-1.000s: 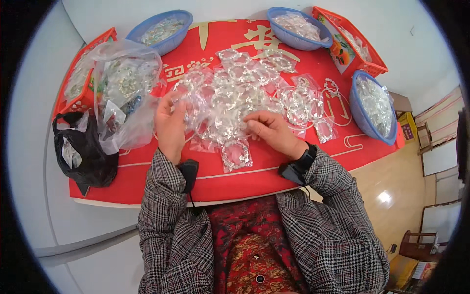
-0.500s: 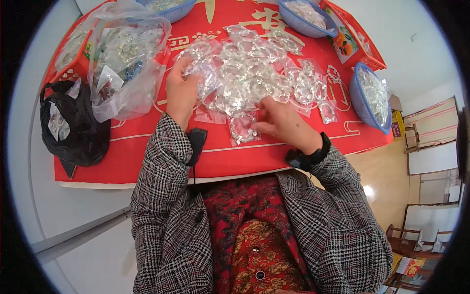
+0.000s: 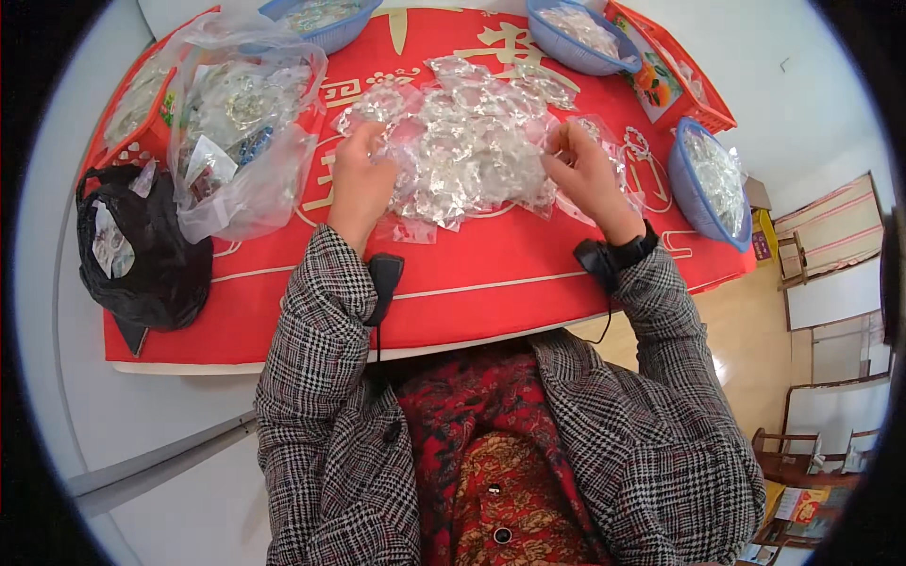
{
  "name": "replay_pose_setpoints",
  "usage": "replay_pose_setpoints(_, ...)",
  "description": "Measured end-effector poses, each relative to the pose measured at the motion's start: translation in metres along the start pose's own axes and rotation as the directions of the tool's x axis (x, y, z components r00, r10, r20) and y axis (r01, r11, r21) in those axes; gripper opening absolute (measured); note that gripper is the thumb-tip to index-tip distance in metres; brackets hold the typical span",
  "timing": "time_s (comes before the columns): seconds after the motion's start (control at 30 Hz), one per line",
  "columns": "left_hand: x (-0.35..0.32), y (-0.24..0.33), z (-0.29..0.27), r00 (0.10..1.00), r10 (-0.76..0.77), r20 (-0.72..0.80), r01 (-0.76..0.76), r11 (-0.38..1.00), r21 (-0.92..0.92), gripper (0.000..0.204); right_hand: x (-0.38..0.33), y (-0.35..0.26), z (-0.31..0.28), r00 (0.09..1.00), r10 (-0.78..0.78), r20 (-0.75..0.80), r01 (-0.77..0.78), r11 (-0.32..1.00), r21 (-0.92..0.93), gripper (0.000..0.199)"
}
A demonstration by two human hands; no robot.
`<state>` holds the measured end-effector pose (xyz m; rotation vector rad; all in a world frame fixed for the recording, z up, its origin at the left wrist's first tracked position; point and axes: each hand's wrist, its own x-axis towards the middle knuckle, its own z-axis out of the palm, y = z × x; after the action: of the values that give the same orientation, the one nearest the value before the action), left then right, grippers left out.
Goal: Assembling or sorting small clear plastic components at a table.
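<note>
Small clear plastic packets holding silvery, bracelet-like pieces lie in a shiny heap [image 3: 467,141] on the red cloth. At the heap's left edge is my left hand [image 3: 363,184], its fingers loosely bent and the thumb apart from them. My right hand [image 3: 590,179] is at the opposite edge, fingers curled toward the packets and the thumb spread away. Nothing is seen held in either hand, though the packets partly blend with the fingertips. A few more packets [image 3: 604,141] lie beyond the right hand, partly hidden by it.
A translucent plastic bag [image 3: 307,179] of packets and a black plastic bag [image 3: 142,283] stand at the left. Blue baskets [image 3: 687,193] with packets are at the right and far side. Orange-red crates [image 3: 708,118] stand at both far corners. The red cloth [image 3: 453,311] covers the table.
My right hand has moved right and away from me, from the heap's front to its right edge. The packet at the front has joined the heap. My left hand has shifted slightly toward me.
</note>
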<state>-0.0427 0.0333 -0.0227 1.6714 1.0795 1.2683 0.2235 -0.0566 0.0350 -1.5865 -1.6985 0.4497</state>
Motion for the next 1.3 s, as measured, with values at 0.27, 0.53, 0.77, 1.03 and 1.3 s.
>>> replay_pose_setpoints(0.27, 0.003, -0.004, -0.001, 0.999, 0.033, -0.024, -0.030, 0.994, 0.105, 0.039, -0.015, -0.053, 0.043, 0.729, -0.627, 0.275, 0.681, 0.628, -0.376, 0.046)
replay_pose_setpoints(0.53, 0.000, 0.001, -0.003, 0.990, -0.144, 0.010, 0.144, 0.983, -0.111, 0.035, 0.021, -0.015, 0.051, 0.864, -0.454, 0.217, 0.503, 0.793, -0.344, 0.029)
replay_pose_setpoints(0.77, -0.001, 0.002, -0.006, 0.990, -0.116, 0.076, 0.124, 0.987, -0.102, 0.033, 0.022, -0.002, 0.032, 0.999, 0.034, 0.036, -0.048, 0.855, 0.516, 0.017)
replay_pose_setpoints(1.03, -0.008, 0.018, 0.000, 0.998, 0.028, -0.057, -0.024, 0.997, 0.076, 0.030, 0.015, -0.005, 0.033, 0.989, 0.015, 0.146, -0.094, 0.826, 0.556, 0.021)
replay_pose_setpoints(1.3, -0.023, 0.041, 0.012, 0.977, 0.034, 0.209, -0.010, 0.993, -0.115, 0.026, 0.006, -0.021, 0.041, 0.965, -0.093, 0.244, -0.096, 0.742, 0.663, 0.028)
